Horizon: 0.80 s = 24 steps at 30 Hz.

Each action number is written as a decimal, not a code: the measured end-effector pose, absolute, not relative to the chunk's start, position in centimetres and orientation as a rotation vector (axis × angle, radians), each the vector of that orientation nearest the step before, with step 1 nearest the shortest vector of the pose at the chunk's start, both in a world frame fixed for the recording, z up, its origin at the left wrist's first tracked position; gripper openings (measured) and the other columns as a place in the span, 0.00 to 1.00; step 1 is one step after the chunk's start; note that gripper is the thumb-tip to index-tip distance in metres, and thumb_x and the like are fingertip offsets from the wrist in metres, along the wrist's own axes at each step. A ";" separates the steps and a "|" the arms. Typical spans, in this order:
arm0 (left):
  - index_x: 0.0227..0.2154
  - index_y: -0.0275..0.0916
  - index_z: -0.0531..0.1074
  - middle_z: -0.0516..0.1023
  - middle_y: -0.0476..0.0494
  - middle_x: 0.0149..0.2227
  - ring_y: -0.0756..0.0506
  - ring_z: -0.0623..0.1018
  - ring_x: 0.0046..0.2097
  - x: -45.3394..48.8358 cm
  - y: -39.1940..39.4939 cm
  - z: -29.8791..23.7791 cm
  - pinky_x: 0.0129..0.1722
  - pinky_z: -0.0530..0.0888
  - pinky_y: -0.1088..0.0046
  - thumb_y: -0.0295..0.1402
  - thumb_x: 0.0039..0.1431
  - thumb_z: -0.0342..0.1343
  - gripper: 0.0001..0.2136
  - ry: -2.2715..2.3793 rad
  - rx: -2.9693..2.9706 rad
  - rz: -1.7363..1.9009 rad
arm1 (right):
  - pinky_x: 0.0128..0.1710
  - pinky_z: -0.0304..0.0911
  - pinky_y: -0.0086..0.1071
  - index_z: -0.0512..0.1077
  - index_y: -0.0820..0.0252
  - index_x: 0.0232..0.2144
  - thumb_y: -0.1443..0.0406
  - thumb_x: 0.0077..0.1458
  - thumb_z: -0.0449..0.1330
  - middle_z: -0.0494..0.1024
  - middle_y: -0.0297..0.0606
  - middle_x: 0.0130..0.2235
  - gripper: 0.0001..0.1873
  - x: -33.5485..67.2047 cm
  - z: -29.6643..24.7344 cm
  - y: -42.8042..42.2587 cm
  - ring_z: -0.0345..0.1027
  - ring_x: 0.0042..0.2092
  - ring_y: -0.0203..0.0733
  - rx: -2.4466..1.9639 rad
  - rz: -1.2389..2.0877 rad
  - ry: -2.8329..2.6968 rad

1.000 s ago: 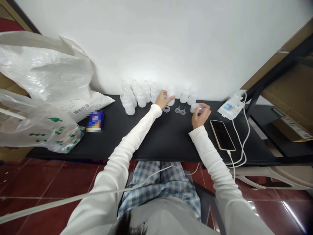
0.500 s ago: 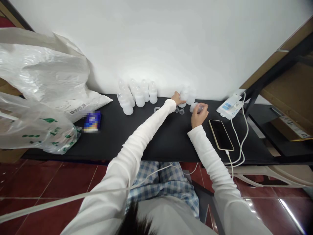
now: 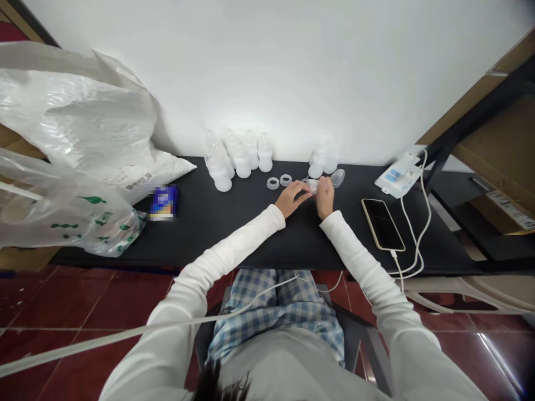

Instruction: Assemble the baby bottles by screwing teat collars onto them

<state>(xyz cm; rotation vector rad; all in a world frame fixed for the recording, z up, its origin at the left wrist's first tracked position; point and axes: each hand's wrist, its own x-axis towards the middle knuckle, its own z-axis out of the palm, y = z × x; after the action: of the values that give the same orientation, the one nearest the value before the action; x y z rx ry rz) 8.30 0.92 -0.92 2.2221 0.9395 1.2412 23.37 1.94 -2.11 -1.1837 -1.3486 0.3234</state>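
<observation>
My left hand (image 3: 291, 199) and my right hand (image 3: 325, 198) are close together over the table, both closed on a small whitish bottle (image 3: 312, 185) that lies tilted between them and is partly hidden by the fingers. Just beyond my right hand a clear domed cap (image 3: 337, 177) lies on its side. Two pale rings, one nearer (image 3: 273, 183) and one farther (image 3: 286, 180), rest left of the hands. Behind the hands, white bottles (image 3: 316, 165) without visible domes stand by the wall. To the left, several white bottles with clear domed tops (image 3: 242, 162) stand grouped.
Bulky plastic bags (image 3: 75, 128) fill the left end of the black table (image 3: 209, 228), with a blurred blue packet (image 3: 163, 202) beside them. At right lie a phone (image 3: 382, 224) on a cable and a white power strip (image 3: 399, 177). A cable crosses over my lap.
My left hand has drawn back from the standing bottles with a bottle. My right hand has released the clear cap and moved left onto that bottle. The view has shifted slightly.
</observation>
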 end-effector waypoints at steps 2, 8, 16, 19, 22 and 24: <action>0.36 0.40 0.73 0.79 0.41 0.40 0.44 0.78 0.45 8.2 0.8 -1.0 0.51 0.74 0.63 0.44 0.68 0.50 0.14 0.967 2.149 1.278 | 0.30 0.62 0.35 0.59 0.53 0.30 0.39 0.63 0.43 0.64 0.30 0.26 0.27 22.9 -2.1 1.8 0.60 0.28 0.38 -1.160 0.398 -1.346; 0.28 0.41 0.68 0.70 0.49 0.29 0.48 0.70 0.34 8.2 0.9 -1.1 0.41 0.69 0.70 0.51 0.62 0.55 0.18 0.903 1.646 1.418 | 0.27 0.64 0.32 0.61 0.54 0.34 0.39 0.59 0.53 0.63 0.27 0.23 0.25 21.3 -1.4 0.7 0.60 0.25 0.35 -1.146 0.580 -1.284; 0.23 0.39 0.65 0.63 0.52 0.24 0.51 0.64 0.29 7.2 1.7 -0.4 0.33 0.67 0.73 0.42 0.57 0.63 0.16 0.751 1.259 1.441 | 0.50 0.70 0.45 0.70 0.57 0.47 0.44 0.59 0.59 0.77 0.45 0.44 0.26 22.9 -1.4 0.9 0.73 0.45 0.48 -1.082 0.231 -1.769; 0.22 0.39 0.65 0.63 0.52 0.22 0.52 0.64 0.26 6.4 2.2 0.0 0.28 0.64 0.74 0.35 0.56 0.61 0.13 0.799 1.214 1.394 | 0.52 0.71 0.48 0.71 0.54 0.52 0.50 0.61 0.60 0.78 0.46 0.48 0.22 23.9 -1.5 1.7 0.74 0.50 0.50 -0.972 0.053 -2.003; 0.20 0.38 0.64 0.62 0.53 0.20 0.53 0.62 0.24 5.9 2.6 0.2 0.26 0.62 0.75 0.33 0.55 0.61 0.13 0.854 1.213 1.388 | 0.56 0.71 0.48 0.72 0.51 0.53 0.59 0.65 0.57 0.77 0.45 0.53 0.16 24.2 -1.3 2.0 0.71 0.58 0.49 -0.895 -0.103 -2.167; 0.19 0.38 0.63 0.61 0.54 0.19 0.53 0.61 0.24 5.7 2.8 0.2 0.26 0.62 0.75 0.35 0.57 0.62 0.16 0.882 1.233 1.421 | 0.59 0.69 0.48 0.73 0.50 0.53 0.65 0.68 0.52 0.75 0.43 0.58 0.16 24.2 -1.1 1.8 0.67 0.63 0.47 -0.844 -0.173 -2.229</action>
<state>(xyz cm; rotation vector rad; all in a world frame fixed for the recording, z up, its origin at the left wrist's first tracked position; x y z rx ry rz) 5.73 2.77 0.22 1.2331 0.8816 1.4210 24.24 1.79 -1.05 -0.8443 -2.2287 -0.1732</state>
